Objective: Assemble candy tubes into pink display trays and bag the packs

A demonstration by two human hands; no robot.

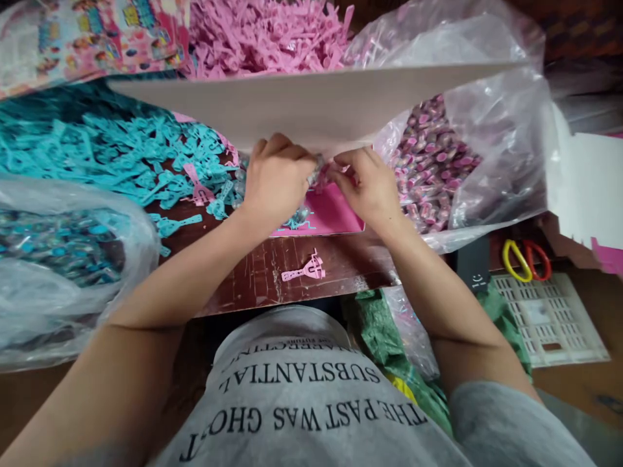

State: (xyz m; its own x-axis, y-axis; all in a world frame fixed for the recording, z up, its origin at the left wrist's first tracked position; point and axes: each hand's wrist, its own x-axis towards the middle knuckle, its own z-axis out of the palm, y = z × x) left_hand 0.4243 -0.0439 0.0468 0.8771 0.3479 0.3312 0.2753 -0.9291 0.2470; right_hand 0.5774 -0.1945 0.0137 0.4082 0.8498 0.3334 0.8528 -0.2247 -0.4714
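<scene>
My left hand (280, 176) and my right hand (370, 185) meet over an open white box lined with pink (341, 207). The left fingers close on a small clear plastic piece (317, 170). The right thumb and forefinger pinch beside it, near something pink; what they hold is partly hidden and blurred. Under the left hand, clear and teal pieces (296, 219) rest on the pink surface. A pink flat plastic piece with a handle (304, 268) lies on the dark red table (243, 279) between my forearms.
Teal plastic pieces (111, 155) heap at the left, beside a clear bag of teal-capped items (58, 246). Pink pieces (267, 35) pile behind the box lid. At right sits a bag of pink-ended tubes (428, 162), with scissors (528, 261) and a white plastic basket (549, 318) below.
</scene>
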